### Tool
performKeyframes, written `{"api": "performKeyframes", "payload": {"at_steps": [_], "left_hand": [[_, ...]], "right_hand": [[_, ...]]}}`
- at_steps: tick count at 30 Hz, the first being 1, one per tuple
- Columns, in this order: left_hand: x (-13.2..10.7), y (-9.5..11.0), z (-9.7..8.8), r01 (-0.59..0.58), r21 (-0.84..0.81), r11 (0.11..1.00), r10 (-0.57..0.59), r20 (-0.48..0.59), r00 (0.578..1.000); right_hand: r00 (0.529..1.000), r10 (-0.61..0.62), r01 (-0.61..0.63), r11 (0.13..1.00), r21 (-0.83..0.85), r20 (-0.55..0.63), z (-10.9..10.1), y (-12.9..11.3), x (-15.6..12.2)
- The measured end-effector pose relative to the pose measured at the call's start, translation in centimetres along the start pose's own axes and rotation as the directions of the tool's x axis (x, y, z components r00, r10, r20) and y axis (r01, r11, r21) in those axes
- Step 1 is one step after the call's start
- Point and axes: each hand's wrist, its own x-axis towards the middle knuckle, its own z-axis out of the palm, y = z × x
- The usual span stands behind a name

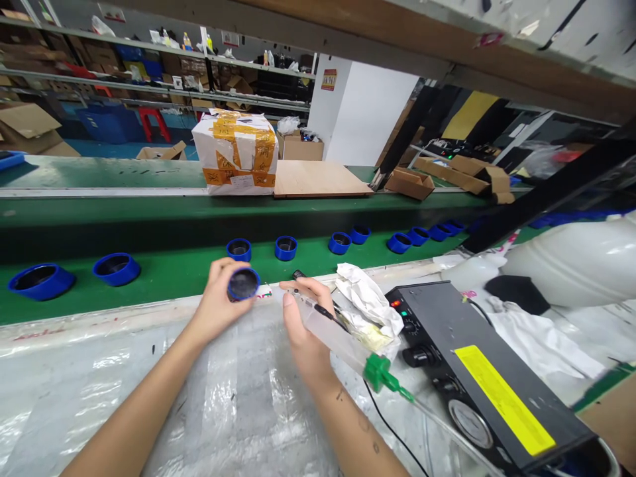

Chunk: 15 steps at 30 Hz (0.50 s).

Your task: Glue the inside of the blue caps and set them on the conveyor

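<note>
- Workshop room: metal shelving at the back, a white carton bound in yellow tape, and a wooden board beside it.
- Tabletop nearest the wearer, covered in glossy clear film; green conveyor belt runs along its far side.
- Left hand: fingers and thumb pinch one blue cup by its sides, tilted so the dark interior faces the wearer. Cup is near the tabletop's far edge, just short of the belt.
- Right hand: wrapped round a translucent syringe barrel, front end toward the held cup but apart from it; tip not clear. Green connector at its rear, clear hose leading off.
- Dispenser controller to the right, red and green lights lit; crumpled white paper between it and the syringe.
- Progress: one cup in hand, apparently mid-handling. Similar blue cups stand on the belt to both sides, two at far left, more trailing right.
- Which cups are finished, cannot tell; their interiors all read dark.
</note>
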Motion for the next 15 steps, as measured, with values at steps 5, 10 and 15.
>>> {"api": "performKeyframes", "payload": {"at_steps": [5,10,15], "left_hand": [[2.2,-3.1,-3.2,0.512,0.208,0.833,-0.396,-0.422,0.815],[2.3,-3.7,-3.6,0.554,0.451,0.700,-0.410,-0.382,0.829],[2.5,-2.9,-0.9,0.108,0.680,0.725,0.004,-0.161,0.987]], "right_hand": [[1.000,0.030,-0.029,0.995,0.091,-0.009,-0.3,-0.5,0.2],[0.999,0.034,-0.034,0.998,0.053,0.003,-0.5,-0.1,0.3],[0.999,0.017,-0.017,1.000,0.000,-0.032,-0.7,-0.5,0.2]]}}
